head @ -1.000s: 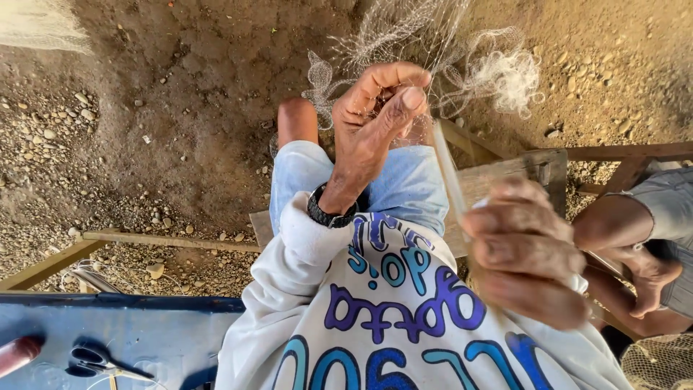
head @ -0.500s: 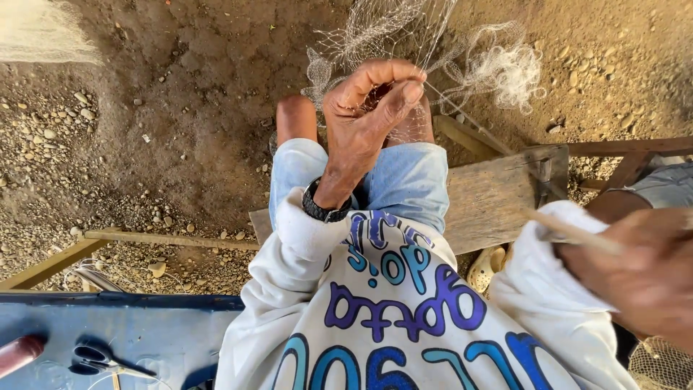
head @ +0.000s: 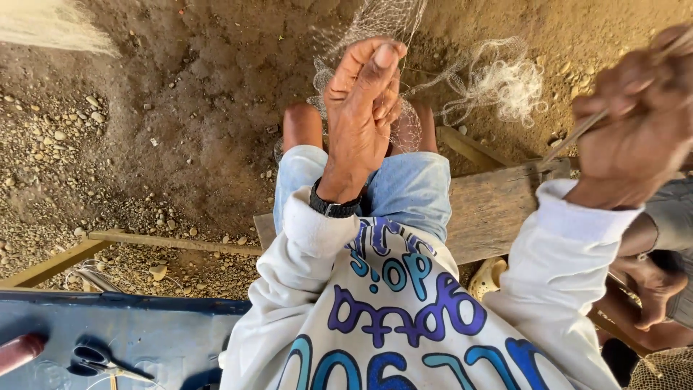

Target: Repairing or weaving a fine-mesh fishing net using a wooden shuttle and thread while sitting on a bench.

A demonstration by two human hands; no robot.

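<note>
Head view: my left hand point(head: 361, 108) is closed on the fishing net point(head: 375, 29), fingers pinching its mesh just past my knees. My right hand point(head: 635, 123) is clamped on a thin netting needle point(head: 577, 137), raised well to the right of the left hand. The needle's long axis slants from the right hand down toward the left. A fine line point(head: 447, 72) appears to run from the net toward the right hand. The left hand is the nearer to the net. The net is pale, translucent, fine-meshed, bunched into a loose tuft point(head: 505, 79) on the dirt floor point(head: 180, 108) beyond the left hand.
</note>
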